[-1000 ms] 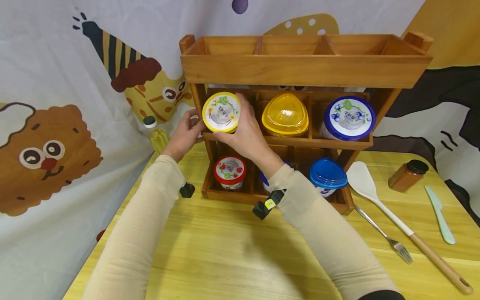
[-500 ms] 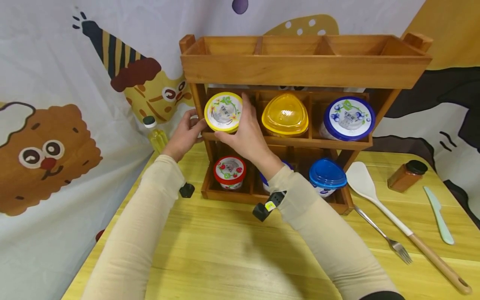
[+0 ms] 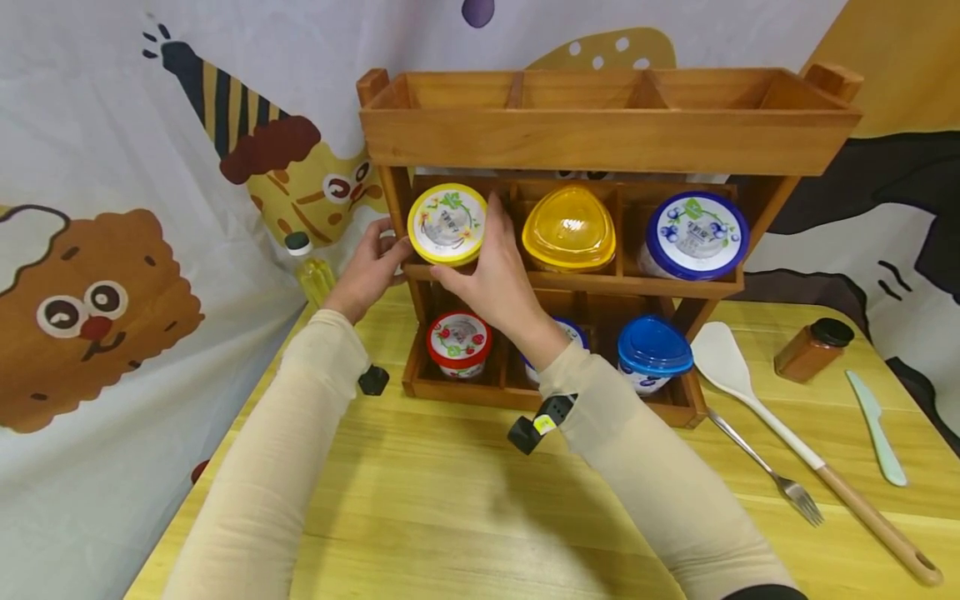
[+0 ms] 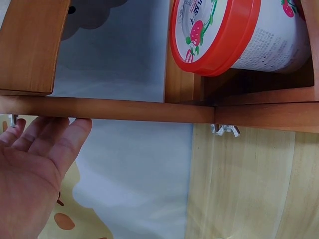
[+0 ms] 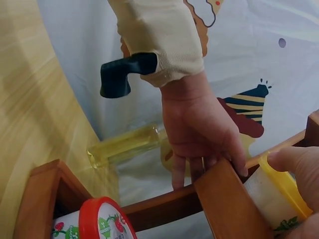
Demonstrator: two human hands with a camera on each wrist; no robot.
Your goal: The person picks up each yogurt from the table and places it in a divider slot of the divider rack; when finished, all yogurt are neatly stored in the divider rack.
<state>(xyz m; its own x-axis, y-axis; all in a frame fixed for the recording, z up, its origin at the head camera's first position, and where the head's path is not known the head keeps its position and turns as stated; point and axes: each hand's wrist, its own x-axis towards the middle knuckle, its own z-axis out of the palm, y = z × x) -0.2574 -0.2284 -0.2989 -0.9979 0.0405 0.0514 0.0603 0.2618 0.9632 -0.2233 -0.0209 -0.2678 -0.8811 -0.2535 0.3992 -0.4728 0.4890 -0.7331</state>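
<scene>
My right hand [image 3: 498, 271] holds a yellow-lidded tub [image 3: 447, 223] by its side, thumb in front and fingers along the right, in the left compartment of the middle tier of a wooden shelf rack [image 3: 600, 137]. The yellow rim [image 5: 284, 186] and my thumb also show in the right wrist view. My left hand [image 3: 371, 271] grips the rack's left side at the middle tier. Its fingers [image 4: 67, 142] reach the upright in the left wrist view, and the thumb lies by the tier's end panel. A red-lidded strawberry tub [image 3: 459, 344] sits in the compartment below.
Beside the held tub stand a yellow domed-lid tub [image 3: 570, 229] and a blue-lidded blueberry tub [image 3: 697, 235]. Below is a blue domed-lid tub [image 3: 655, 350]. An oil bottle [image 3: 311, 271] stands left; a spatula [image 3: 772, 425], fork [image 3: 772, 475], jar [image 3: 813, 350] and green knife [image 3: 877, 425] lie right.
The yellow-lidded tub has shifted slightly right in its compartment and turned a little under my right hand. My left hand stays at the rack's side.
</scene>
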